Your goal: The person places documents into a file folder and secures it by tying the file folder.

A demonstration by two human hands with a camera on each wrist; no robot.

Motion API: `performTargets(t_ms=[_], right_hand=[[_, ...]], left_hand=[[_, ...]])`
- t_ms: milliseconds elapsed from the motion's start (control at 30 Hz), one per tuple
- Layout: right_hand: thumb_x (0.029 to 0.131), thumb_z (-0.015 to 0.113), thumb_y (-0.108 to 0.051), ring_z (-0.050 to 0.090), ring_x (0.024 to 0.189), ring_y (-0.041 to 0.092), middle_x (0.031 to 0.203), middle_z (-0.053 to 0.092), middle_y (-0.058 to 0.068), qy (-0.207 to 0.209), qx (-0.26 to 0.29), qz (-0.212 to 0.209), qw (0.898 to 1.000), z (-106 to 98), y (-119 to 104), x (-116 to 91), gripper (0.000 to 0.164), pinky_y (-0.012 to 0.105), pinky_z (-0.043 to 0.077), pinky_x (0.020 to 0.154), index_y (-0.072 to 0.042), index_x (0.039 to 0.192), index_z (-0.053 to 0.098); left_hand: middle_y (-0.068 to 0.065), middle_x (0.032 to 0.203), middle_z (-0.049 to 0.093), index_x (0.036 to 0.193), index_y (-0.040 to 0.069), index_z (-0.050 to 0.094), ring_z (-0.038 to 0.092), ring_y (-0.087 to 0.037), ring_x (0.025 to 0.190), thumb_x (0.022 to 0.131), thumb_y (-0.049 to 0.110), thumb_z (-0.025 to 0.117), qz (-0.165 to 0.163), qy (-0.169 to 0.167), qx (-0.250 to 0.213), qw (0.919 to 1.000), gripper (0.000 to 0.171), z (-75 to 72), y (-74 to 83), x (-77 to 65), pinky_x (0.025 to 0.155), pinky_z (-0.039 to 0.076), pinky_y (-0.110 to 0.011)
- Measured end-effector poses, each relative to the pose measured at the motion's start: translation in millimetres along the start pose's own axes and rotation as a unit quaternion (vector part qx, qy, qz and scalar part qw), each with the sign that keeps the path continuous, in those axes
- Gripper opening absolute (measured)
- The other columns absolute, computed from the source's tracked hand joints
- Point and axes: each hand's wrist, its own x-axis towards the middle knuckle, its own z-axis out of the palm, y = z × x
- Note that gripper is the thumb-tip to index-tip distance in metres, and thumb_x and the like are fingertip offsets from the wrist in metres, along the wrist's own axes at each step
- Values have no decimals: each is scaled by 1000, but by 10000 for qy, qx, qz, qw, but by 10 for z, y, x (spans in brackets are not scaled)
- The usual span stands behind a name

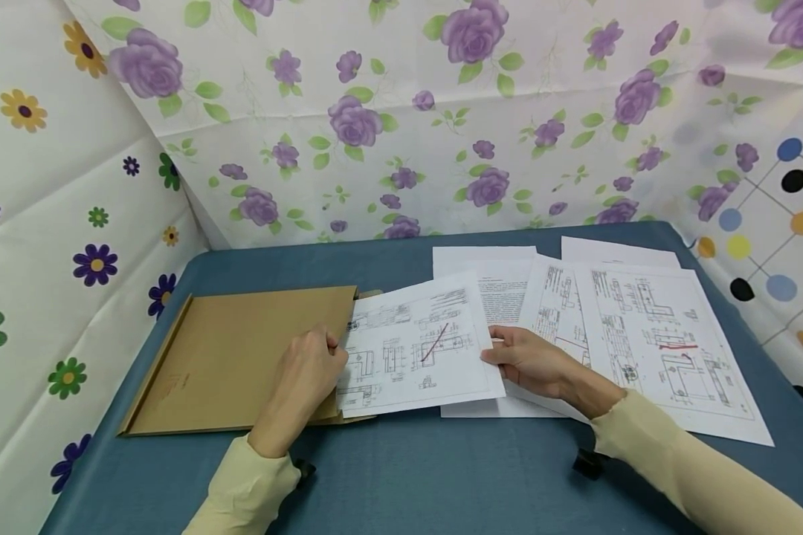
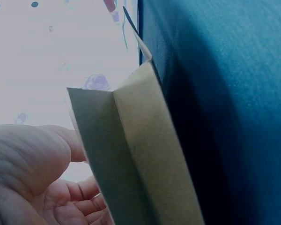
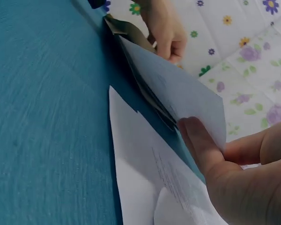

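A brown cardboard folder (image 1: 261,357) lies on the left part of the table. At its right-hand opening my left hand (image 1: 310,369) grips the upper edge, fingers curled, and the left wrist view shows the cardboard flap (image 2: 150,131) lifted beside that hand. My right hand (image 1: 531,362) pinches the right edge of a sheet with a technical drawing (image 1: 401,379) and a red pen stroke. The sheet's left end is at the folder's opening, partly behind my left hand. In the right wrist view the sheet (image 3: 178,84) slopes up from the folder, held between thumb and fingers.
More papers lie to the right: a drawing sheet (image 1: 656,386) with a red mark, another drawing partly under it, and a text page (image 1: 502,290) further back. A blue cloth (image 1: 455,475) covers the table. Floral curtains (image 1: 401,96) stand behind and at both sides.
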Motion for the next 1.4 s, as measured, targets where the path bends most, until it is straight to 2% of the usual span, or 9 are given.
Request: performTargets(t_ms=[133, 233, 367, 700, 933, 1133, 1400], right_hand=[[108, 48, -5, 64, 122, 28, 146, 54, 24, -401, -261, 207, 9986, 24, 3, 19, 52, 36, 55, 93, 7, 155, 32], [108, 47, -8, 70, 104, 26, 134, 62, 25, -653, -524, 303, 9960, 29, -5, 30, 45, 35, 58, 85, 10, 149, 41], [107, 50, -6, 69, 85, 21, 119, 67, 25, -774, -698, 352, 9939, 50, -12, 58, 39, 31, 58, 78, 13, 141, 50], [101, 60, -1, 71, 84, 23, 104, 70, 23, -414, -775, 397, 9953, 215, 5, 262, 28, 37, 60, 80, 13, 125, 62], [98, 63, 4, 73, 78, 23, 94, 71, 20, -234, -949, 321, 9947, 375, 0, 420, 26, 38, 61, 76, 12, 122, 62], [97, 64, 5, 73, 76, 25, 91, 69, 19, -179, -892, 270, 9955, 503, -14, 536, 26, 38, 61, 75, 11, 121, 59], [99, 62, 2, 73, 76, 25, 92, 70, 19, -141, -1000, 176, 9947, 579, -26, 633, 24, 39, 61, 76, 11, 121, 60]], left_hand=[[-11, 86, 64, 94, 1, 63, 56, -23, 68, 90, 5, 64, 62, 37, -25, 10000, 5, 4, -7, -7, 58, 44, -34], [-11, 85, 64, 93, 1, 63, 56, -23, 68, 89, 4, 63, 67, 71, -36, 9999, 5, 9, -6, -10, 57, 44, -34], [-11, 84, 63, 92, 1, 63, 56, -24, 68, 90, 4, 63, 33, 79, -36, 10000, 4, 15, -5, -2, 57, 43, -33], [-10, 84, 61, 92, 2, 62, 55, -23, 67, 91, 5, 63, -75, 14, -48, 10000, 3, -4, 11, -14, 55, 40, -32], [-10, 83, 62, 91, 2, 62, 55, -23, 67, 91, 5, 64, -8, 58, -20, 10000, 3, -6, 11, -12, 55, 41, -32], [-10, 83, 62, 90, 2, 62, 55, -24, 68, 90, 5, 65, -37, 49, -7, 10000, 5, -17, 8, -15, 56, 42, -32], [-10, 82, 61, 90, 1, 63, 55, -23, 67, 90, 4, 63, 8, 91, -7, 10000, 4, -27, 3, -27, 55, 41, -32]])
